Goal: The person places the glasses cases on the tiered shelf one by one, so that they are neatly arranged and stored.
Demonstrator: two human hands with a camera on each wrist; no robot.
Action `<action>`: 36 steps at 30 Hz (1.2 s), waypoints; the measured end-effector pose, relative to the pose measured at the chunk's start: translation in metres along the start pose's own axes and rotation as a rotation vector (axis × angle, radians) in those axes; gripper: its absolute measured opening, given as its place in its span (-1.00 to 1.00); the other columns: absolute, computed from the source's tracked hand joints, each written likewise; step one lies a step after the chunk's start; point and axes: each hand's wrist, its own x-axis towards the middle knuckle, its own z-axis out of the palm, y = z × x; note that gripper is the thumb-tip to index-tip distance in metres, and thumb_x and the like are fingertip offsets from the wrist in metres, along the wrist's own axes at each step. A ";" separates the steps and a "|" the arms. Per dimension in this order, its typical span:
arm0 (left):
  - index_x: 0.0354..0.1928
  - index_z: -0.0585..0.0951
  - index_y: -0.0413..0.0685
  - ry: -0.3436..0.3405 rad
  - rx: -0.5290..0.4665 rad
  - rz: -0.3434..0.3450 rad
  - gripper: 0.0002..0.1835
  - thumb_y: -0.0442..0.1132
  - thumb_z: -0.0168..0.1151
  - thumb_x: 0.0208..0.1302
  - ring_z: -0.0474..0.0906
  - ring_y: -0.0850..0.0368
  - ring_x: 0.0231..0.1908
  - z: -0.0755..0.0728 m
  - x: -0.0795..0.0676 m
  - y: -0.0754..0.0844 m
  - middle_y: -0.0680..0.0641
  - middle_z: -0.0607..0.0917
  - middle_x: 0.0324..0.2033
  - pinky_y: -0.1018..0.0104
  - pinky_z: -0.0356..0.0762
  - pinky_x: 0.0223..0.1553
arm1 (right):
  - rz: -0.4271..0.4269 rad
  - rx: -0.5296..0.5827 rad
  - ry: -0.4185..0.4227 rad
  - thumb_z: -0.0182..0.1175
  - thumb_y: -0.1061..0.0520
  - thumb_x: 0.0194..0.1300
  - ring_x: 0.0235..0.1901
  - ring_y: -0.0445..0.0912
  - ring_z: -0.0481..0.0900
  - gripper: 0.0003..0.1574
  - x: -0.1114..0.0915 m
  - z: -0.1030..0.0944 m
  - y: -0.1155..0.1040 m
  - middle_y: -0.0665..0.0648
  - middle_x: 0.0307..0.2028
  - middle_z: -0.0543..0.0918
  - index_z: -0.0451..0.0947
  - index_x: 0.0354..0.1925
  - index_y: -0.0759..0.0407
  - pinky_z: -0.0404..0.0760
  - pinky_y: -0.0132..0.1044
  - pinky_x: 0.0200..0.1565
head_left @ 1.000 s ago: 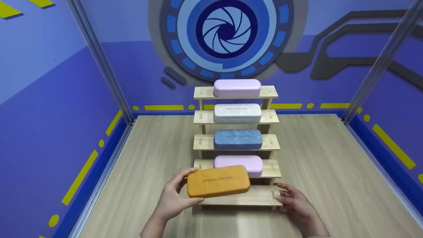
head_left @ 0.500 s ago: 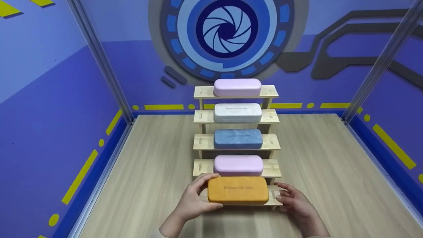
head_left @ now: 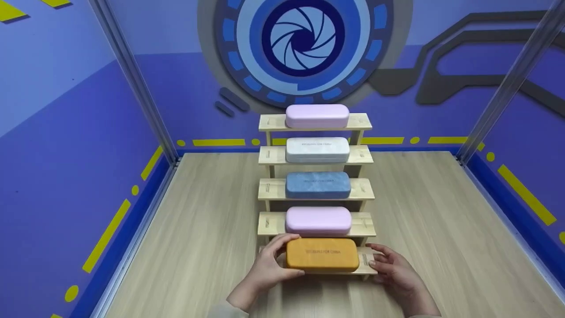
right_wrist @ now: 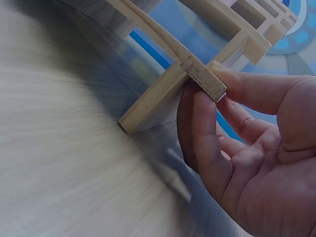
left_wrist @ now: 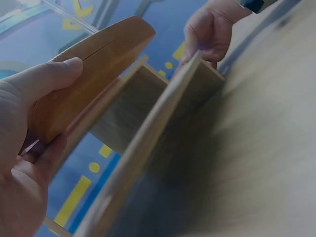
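My left hand [head_left: 270,265] grips an orange, rounded glasses case [head_left: 322,255] by its left end, thumb in front and fingers behind. The case lies level at the lowest step of a wooden stepped rack [head_left: 366,265]; whether its underside touches the board I cannot tell. In the left wrist view the thumb presses the side of the orange case [left_wrist: 98,74]. With thumb and fingers, my right hand [head_left: 397,274] pinches the right end of that lowest step, seen closely in the right wrist view as a board end [right_wrist: 202,79].
Higher steps carry a pink case [head_left: 318,220], a blue case [head_left: 318,185], a white case [head_left: 317,150] and another pink case [head_left: 317,116] at the top. The rack stands on a wood-grain table [head_left: 212,212], enclosed by blue-purple printed walls [head_left: 53,185].
My left hand has carried the orange case right and down from the step's left side, turning it level over the lowest step. My right hand has stayed at the step's end.
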 end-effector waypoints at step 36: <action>0.41 0.46 -0.10 -0.093 0.422 -0.108 -0.08 -0.15 0.65 -0.06 0.49 -0.21 0.31 0.003 0.006 -0.025 -0.21 0.52 0.35 -0.16 0.41 0.39 | 0.006 -0.069 -0.032 0.23 0.15 0.45 -0.21 -0.22 0.69 -0.13 0.001 -0.002 -0.001 -0.07 -0.04 0.69 0.05 0.52 0.33 0.67 -0.33 -0.28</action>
